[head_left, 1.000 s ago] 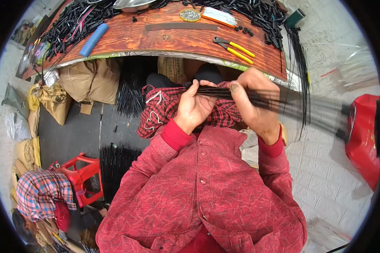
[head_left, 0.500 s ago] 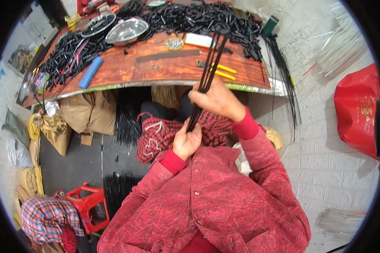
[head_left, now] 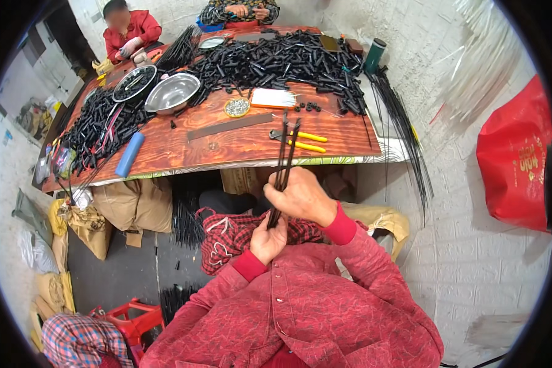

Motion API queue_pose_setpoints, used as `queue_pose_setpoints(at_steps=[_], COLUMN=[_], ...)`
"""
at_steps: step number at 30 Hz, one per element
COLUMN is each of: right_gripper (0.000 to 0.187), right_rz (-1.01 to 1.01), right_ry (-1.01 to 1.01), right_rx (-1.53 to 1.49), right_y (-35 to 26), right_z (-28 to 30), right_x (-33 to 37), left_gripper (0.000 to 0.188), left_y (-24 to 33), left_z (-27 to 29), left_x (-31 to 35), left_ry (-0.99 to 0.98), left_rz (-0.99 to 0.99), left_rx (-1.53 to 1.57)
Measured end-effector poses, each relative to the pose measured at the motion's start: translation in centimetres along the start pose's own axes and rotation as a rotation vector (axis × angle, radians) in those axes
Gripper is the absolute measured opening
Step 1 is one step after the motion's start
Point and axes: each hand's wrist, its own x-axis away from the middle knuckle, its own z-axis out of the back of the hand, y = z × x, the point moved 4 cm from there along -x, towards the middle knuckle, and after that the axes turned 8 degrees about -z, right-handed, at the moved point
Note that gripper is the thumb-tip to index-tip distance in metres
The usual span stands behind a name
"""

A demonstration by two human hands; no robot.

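The right grip (head_left: 302, 197) is closed around 1 bundle of thin black rods (head_left: 281, 172); the left grip (head_left: 268, 241) curls around its lower end, before the tabletop (head_left: 343, 140). Handling seems unfinished.

Table (head_left: 165, 142): red-brown wood. Heap of black parts (head_left: 270, 64) along the far edge, spreading to the left edge. Steel bowl (head_left: 173, 92) left of centre. Mid-table, left to right: yellow-rimmed dish (head_left: 237, 116) of silvery bits, orange tray (head_left: 270, 105) of white sticks, small black rings (head_left: 308, 107). Nearer: brown strip (head_left: 230, 127). By the near edge: blue roll (head_left: 130, 154) at left, yellow-handled pliers (head_left: 308, 146) toward the right corner.
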Motion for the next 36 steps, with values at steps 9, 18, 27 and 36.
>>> queue_pose_setpoints(at_steps=[9, 18, 27, 36], right_gripper=[0.026, 0.027, 0.030, 0.030], right_rz=[-0.005, 0.064, 0.047, 0.083], right_ry=[-0.134, -0.361, -0.226, -0.234], right_rx=[-0.066, -0.136, -0.210, -0.116], right_y=[1.5, 2.6, 3.1, 1.0], right_z=[1.1, -4.0, -5.5, -4.5], right_x=[-3.0, -5.1, -7.5, -5.9], left_gripper=[0.033, 0.033, 0.051, 0.031], left_y=[-1.3, 0.2, 1.5, 6.9], left_z=[-1.8, 0.0, -1.9, -22.7], left_x=[-0.1, 1.5, 1.1, 5.1], left_ry=[0.055, 0.066, 0.290, -0.171], left_rz=[0.000, -0.159, 0.058, -0.772], left_rx=[0.102, 0.252, 0.090, -1.984])
